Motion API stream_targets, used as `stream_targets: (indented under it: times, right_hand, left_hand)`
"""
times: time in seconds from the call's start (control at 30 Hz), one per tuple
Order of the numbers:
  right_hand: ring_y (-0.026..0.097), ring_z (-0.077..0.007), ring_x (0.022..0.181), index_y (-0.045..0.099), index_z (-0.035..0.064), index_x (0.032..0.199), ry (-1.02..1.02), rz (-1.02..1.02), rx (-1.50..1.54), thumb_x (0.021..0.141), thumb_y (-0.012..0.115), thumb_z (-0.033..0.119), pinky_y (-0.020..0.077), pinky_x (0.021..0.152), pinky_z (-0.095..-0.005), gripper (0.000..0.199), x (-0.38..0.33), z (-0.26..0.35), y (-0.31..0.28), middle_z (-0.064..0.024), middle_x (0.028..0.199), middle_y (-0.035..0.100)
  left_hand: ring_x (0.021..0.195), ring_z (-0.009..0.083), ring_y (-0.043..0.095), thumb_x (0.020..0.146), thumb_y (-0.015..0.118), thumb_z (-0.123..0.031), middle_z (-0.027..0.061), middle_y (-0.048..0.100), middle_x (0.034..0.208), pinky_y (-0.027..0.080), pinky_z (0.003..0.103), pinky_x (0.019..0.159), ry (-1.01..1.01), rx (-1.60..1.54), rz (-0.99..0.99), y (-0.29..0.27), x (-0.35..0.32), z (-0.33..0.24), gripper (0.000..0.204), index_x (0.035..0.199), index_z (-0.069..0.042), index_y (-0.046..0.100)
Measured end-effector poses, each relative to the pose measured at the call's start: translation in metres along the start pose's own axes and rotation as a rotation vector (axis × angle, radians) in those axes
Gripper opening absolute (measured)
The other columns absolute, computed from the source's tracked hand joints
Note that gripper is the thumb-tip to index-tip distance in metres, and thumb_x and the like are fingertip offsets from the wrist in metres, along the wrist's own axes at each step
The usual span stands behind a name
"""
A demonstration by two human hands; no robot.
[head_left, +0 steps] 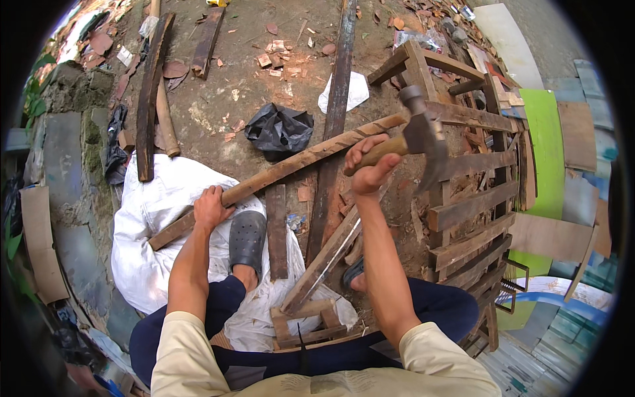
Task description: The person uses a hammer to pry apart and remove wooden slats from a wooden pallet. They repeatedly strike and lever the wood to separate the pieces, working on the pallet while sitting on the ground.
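My left hand (211,208) is closed over a long wooden beam (311,157), close to its lower left end. The beam slants up to the right, and its far end lies behind my raised right hand (372,161). That hand grips the wooden handle of a claw hammer (423,135), its dark metal head held in the air, claw toward me. Beneath the beam's near end spreads a white sack (155,218). A dark plank (277,231) lies just right of my shoe (248,238). Another long dark beam (338,99) runs away from me under the held one.
On the right stands a slatted wooden frame (473,208), near the hammer. A crumpled black plastic bag (280,129) lies ahead on the dirt. Loose timbers (153,99) rest at the left. Between my legs is a small wooden stool (307,324). Green sheeting (548,159) lines the right side.
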State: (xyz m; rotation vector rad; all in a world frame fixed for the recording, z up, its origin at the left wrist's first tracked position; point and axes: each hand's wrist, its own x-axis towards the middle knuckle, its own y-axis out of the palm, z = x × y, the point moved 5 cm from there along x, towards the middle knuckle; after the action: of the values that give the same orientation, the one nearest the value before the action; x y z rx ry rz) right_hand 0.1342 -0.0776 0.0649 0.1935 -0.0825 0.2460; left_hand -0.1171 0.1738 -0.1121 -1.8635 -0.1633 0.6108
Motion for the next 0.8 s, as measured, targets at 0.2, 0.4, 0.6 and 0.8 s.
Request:
stream_targets:
  times: [0.2,0.4,0.6,0.8]
  right_hand:
    - [0.059,-0.0283,0.050,0.062,-0.0020,0.072,0.661,0.090,-1.018,0.096,0.030,0.071,0.0467,0.054,-0.0428,0.083,-0.089,-0.126,-0.083,-0.0137,0.057,0.056]
    - [0.048,-0.0132,0.045,0.048,0.0049,0.074,0.566,-0.040,-0.303,0.096,0.039,0.069,0.0394,0.042,-0.0288,0.069,-0.062,-0.016,-0.039,-0.0027,0.056,0.048]
    - [0.052,-0.0150,0.049,0.047,0.0073,0.077,0.147,-0.068,-0.127,0.094,0.038,0.073,0.0417,0.043,-0.0287,0.069,-0.045,-0.069,-0.039,-0.0029,0.058,0.049]
    - [0.062,-0.0304,0.047,0.064,-0.0088,0.071,1.025,0.172,-0.827,0.092,0.036,0.074,0.0472,0.047,-0.0410,0.090,-0.152,-0.114,-0.083,-0.0163,0.054,0.058]
  left_hand:
    - [0.103,0.0308,0.062,0.064,0.086,-0.037,0.0103,0.062,0.104,0.054,0.046,0.079,-0.003,0.001,0.013,-0.003,0.009,-0.004,0.056,0.103,-0.007,0.059]
    - [0.103,0.0309,0.062,0.065,0.086,-0.037,0.0103,0.061,0.103,0.054,0.047,0.079,-0.018,-0.004,0.012,0.004,-0.003,0.003,0.055,0.102,-0.007,0.058]
    - [0.103,0.0315,0.062,0.065,0.085,-0.037,0.0106,0.062,0.103,0.054,0.047,0.080,0.008,0.012,0.013,0.001,0.001,-0.003,0.055,0.103,-0.007,0.058]
    - [0.102,0.0326,0.063,0.067,0.083,-0.041,0.0130,0.066,0.104,0.053,0.048,0.081,-0.033,0.020,0.039,0.007,-0.007,0.007,0.057,0.108,-0.009,0.059]
